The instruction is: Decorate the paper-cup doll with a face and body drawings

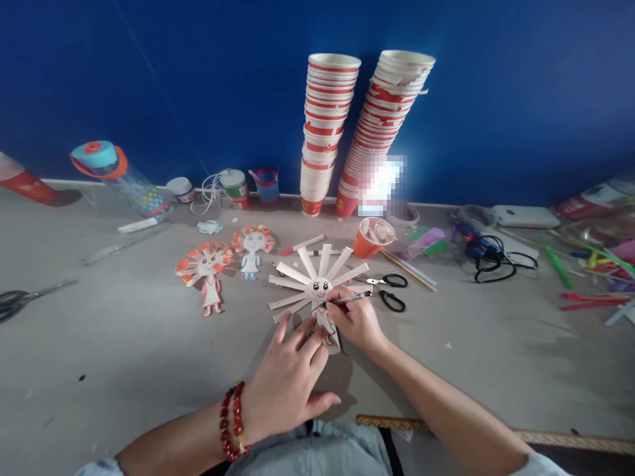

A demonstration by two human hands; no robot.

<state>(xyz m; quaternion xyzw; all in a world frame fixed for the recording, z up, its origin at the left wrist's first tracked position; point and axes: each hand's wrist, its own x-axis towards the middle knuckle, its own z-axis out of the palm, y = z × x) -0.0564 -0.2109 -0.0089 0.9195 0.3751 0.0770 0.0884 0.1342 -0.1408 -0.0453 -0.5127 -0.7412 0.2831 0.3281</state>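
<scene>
The paper-cup doll [317,291], its rim cut into white strips fanned out like hair, lay flat on the grey table [124,350] right in front of me. My left hand [288,377] lay open on it, fingers spread flat over its lower body. My right hand [354,320] was closed around a black pen [347,299], tip at the neck just below the drawn face. I judged I was mid-way through inking the body; the next stroke called for firm hold-down and small, careful lines. Two coloured dolls [225,261] lay to the left, scissors [389,291] just right, stacked paper cups [327,132] behind.
</scene>
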